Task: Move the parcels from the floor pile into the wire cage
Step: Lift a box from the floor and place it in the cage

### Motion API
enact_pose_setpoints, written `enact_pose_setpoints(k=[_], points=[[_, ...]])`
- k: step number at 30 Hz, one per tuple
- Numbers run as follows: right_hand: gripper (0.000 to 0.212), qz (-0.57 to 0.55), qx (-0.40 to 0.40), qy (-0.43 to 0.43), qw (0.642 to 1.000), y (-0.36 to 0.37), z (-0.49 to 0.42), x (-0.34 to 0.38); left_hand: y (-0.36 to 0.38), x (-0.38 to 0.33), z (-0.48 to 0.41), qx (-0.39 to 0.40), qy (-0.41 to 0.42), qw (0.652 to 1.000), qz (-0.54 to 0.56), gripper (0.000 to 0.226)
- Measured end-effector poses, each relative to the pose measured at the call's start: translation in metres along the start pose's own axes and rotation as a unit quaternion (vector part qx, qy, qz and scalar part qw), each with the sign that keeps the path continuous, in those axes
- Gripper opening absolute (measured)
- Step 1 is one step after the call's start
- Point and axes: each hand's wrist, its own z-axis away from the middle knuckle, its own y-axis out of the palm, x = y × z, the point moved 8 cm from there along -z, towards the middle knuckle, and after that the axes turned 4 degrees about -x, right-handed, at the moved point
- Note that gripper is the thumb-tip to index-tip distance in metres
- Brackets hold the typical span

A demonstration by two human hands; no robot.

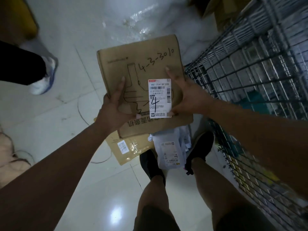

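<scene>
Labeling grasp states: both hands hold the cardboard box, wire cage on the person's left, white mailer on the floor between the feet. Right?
One error: the head view shows the wire cage on the person's right, not left. The rest holds: left hand and right hand hold the cardboard box, and the white mailer lies on the floor between the feet.

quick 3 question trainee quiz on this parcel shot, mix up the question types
1. True or false: the left hand and the right hand both hold the cardboard box.
2. On which side of the person does the wire cage stand? A left, B right, C neither.
3. Fill in: the large handwritten digit on the box's white label is __.
Key: 1 true; 2 B; 3 4.
</scene>
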Motion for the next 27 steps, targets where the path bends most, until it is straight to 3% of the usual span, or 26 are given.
enact_pose_setpoints(k=[9,15,21,27], points=[[0.152,-0.018,-0.039,-0.039,0.998,-0.102,0.067,0.137,-0.15,-0.116,0.073,-0.02,0.01,0.999,-0.034,0.134],[0.15,-0.025,-0.098,-0.045,0.994,-0.2,0.14,0.214,-0.223,-0.242,0.118,-0.021,0.092,0.995,-0.025,0.144],[0.149,-0.013,-0.135,-0.012,0.991,-0.289,0.225,0.246,-0.241,-0.365,0.157,0.003,0.152,0.985,-0.081,0.139],[0.15,-0.015,-0.195,0.054,0.979,-0.359,0.312,0.224,-0.208,-0.474,0.173,0.029,0.218,0.968,-0.119,0.136]])
